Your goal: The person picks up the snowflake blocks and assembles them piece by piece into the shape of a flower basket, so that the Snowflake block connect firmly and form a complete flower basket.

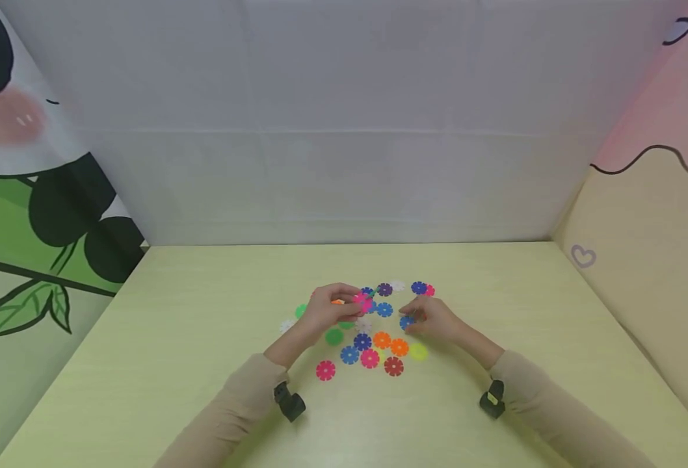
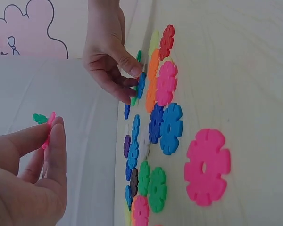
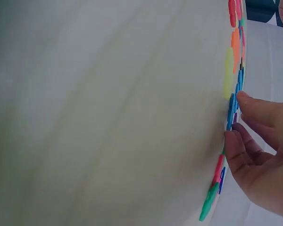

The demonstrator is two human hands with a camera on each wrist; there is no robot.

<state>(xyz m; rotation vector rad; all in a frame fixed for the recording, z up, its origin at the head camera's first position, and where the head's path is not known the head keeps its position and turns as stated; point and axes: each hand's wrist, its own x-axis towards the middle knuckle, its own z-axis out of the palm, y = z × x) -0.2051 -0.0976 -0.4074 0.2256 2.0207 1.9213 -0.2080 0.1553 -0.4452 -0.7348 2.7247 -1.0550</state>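
Note:
My left hand (image 1: 326, 308) is raised over the left part of a spread of plastic flower-shaped interlocking discs. Between thumb and fingers it pinches a pink interlocking disc (image 1: 363, 301), which has a green disc (image 2: 39, 118) joined to it at an angle. To the right, my right hand (image 1: 434, 320) is low at the table, thumb and fingers curled about the opposite edges of a blue interlocking disc (image 1: 406, 322). That disc also shows beside the right thumb in the left wrist view; the fingers partly hide it.
Loose discs lie around the hands on the pale table (image 1: 203, 286). Nearer the body are a pink disc (image 1: 325, 370), a red disc (image 1: 393, 366) and a yellow disc (image 1: 418, 351). Farther back sits a purple disc (image 1: 384, 290). A grey-white wall (image 1: 344, 182) rises behind the table.

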